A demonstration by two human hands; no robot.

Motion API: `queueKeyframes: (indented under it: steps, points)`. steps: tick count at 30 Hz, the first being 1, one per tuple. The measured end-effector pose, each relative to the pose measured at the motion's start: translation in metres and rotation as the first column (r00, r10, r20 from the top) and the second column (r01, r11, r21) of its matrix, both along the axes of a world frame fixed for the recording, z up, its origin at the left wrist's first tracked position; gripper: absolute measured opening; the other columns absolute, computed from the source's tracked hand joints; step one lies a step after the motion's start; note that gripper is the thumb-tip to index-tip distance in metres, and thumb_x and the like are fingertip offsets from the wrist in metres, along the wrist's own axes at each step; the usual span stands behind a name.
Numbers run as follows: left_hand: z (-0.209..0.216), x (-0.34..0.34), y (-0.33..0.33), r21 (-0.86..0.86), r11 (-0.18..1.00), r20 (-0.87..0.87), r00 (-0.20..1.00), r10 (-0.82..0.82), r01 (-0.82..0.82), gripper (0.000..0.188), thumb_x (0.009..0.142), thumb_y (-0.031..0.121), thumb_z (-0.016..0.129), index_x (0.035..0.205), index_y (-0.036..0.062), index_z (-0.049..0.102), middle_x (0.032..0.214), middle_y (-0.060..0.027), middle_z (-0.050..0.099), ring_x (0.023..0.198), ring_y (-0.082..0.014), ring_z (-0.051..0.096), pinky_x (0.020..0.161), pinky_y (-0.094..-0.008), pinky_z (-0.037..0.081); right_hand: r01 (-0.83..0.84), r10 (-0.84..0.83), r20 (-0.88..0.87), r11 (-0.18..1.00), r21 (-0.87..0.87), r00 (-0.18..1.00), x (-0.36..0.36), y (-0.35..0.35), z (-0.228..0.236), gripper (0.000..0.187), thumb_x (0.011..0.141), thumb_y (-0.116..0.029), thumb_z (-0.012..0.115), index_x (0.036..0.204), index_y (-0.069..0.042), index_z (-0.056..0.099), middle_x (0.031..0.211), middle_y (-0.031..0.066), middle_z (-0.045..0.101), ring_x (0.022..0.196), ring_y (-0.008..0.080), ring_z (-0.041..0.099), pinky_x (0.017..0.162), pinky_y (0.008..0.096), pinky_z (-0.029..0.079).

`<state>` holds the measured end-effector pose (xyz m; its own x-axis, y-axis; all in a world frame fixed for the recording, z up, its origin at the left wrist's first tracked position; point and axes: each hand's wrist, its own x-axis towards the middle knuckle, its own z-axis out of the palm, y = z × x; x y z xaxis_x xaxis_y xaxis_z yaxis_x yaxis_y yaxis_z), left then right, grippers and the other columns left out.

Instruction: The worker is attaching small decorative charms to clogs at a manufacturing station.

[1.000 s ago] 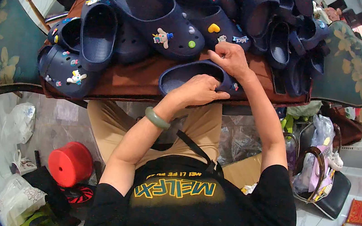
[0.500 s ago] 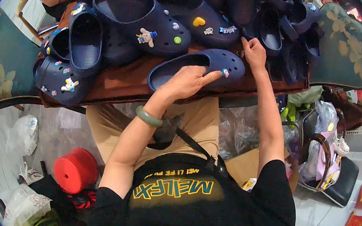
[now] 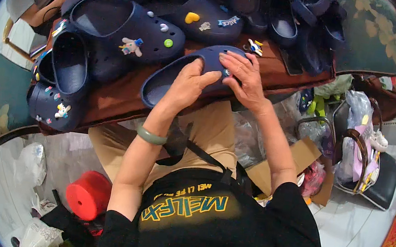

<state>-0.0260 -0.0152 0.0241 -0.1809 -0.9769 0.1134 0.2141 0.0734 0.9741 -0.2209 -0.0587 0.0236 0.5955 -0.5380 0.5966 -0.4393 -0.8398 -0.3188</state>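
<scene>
A navy blue clog (image 3: 161, 81) lies at the table's front edge, its toe to the right. My left hand (image 3: 187, 86) grips it, fingers inside the opening and thumb on the upper. Over the toe, my right hand (image 3: 245, 79) is closed on the clog, with fingertips on top. A small colourful charm (image 3: 226, 72) shows on the upper beside the right hand; whether those fingers hold another charm is hidden. Just beyond the toe, a white, black and yellow charm (image 3: 254, 47) lies on the brown cloth (image 3: 110, 104).
Larger clogs with charms (image 3: 130, 47) crowd the left and back, and more clogs (image 3: 284, 22) are piled at the back right. A person's arm (image 3: 48, 9) is at the far left. A red stool (image 3: 88, 195), a cardboard box (image 3: 303, 160) and a loaded black chair (image 3: 378, 179) stand around me.
My right hand has come from the table's back over to the clog's toe. The left hand stays on the clog. The view has shifted, and the charm on the cloth is now uncovered.
</scene>
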Motion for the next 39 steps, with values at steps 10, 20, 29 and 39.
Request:
queueKeyframes:
  steps: [10,20,29,39]
  points:
    - [0.008,0.003,0.001,0.072,0.994,0.015,0.996,-0.083,0.082,0.035,0.093,0.012,0.059,0.125,-0.0024,0.054,0.115,-0.0017,0.061,0.102,-0.0079,0.055,0.093,-0.0260,0.045,0.265,-0.285,0.274,0.958,0.110,0.918,0.025,-0.008,-0.015,0.016,0.098,-0.011,0.049,0.092,-0.006,0.064,0.092,0.0077,0.067,0.090,0.0247,0.064,0.083,0.0344,0.044]
    - [0.000,0.010,0.011,-0.014,0.999,0.404,0.914,-0.021,0.029,0.033,0.094,0.019,0.060,0.119,-0.0019,0.058,0.106,-0.0042,0.067,0.095,-0.0112,0.057,0.090,-0.0285,0.046,0.403,-0.406,0.186,0.914,0.053,0.895,-0.063,-0.100,-0.032,0.012,0.088,-0.017,0.066,0.094,-0.008,0.070,0.087,0.0093,0.066,0.085,0.0292,0.060,0.077,0.0388,0.047]
    - [-0.001,0.004,0.024,-0.363,0.931,0.570,0.784,0.246,-0.028,0.037,0.089,0.028,0.064,0.074,-0.0026,0.050,0.069,-0.0268,0.055,0.070,-0.0437,0.055,0.061,-0.0492,0.043,0.399,-0.401,0.143,0.916,0.046,0.905,-0.056,-0.094,-0.049,0.010,0.086,-0.013,0.067,0.093,-0.007,0.069,0.093,0.0103,0.065,0.088,0.0297,0.060,0.079,0.0385,0.047]
    - [-0.001,-0.002,0.033,-0.519,0.855,0.651,0.656,0.381,0.018,0.032,0.087,0.027,0.065,0.077,-0.0016,0.054,0.066,-0.0221,0.058,0.070,-0.0406,0.058,0.062,-0.0469,0.048,0.604,-0.610,0.139,0.792,0.087,0.780,-0.067,-0.101,-0.057,0.016,0.088,-0.020,0.065,0.092,-0.005,0.068,0.092,0.0093,0.065,0.087,0.0280,0.058,0.081,0.0394,0.043]
